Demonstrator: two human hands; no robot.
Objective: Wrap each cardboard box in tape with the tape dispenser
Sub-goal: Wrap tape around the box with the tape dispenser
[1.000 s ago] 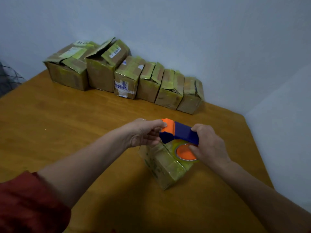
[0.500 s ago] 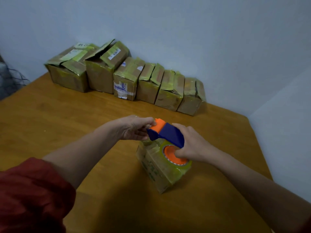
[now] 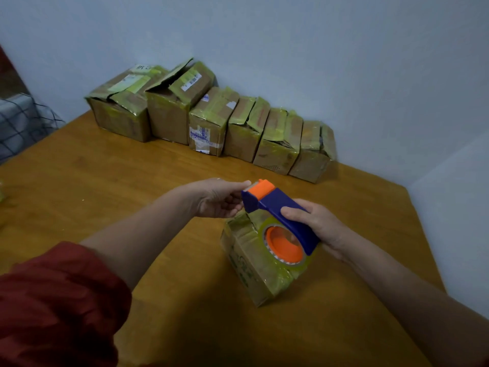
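A small cardboard box (image 3: pixel 254 263) covered in shiny yellowish tape stands on the wooden table (image 3: pixel 132 181) in front of me. Just above it is the blue tape dispenser (image 3: pixel 280 207) with an orange head and an orange hub inside a clear tape roll. My right hand (image 3: pixel 317 223) grips the dispenser's blue handle. My left hand (image 3: pixel 222 198) reaches to the orange head, with fingertips at its front edge; whether they pinch the tape end I cannot tell.
Several taped cardboard boxes (image 3: pixel 211 120) stand in a row along the back wall, the second from the left with a raised flap. A checked cloth (image 3: pixel 21 123) lies beyond the table's left edge. The table's right edge runs close to the wall.
The dispenser has tipped and lifted a little over the box, its orange head now higher. My right hand has slid back along the handle. My left hand stays at the head.
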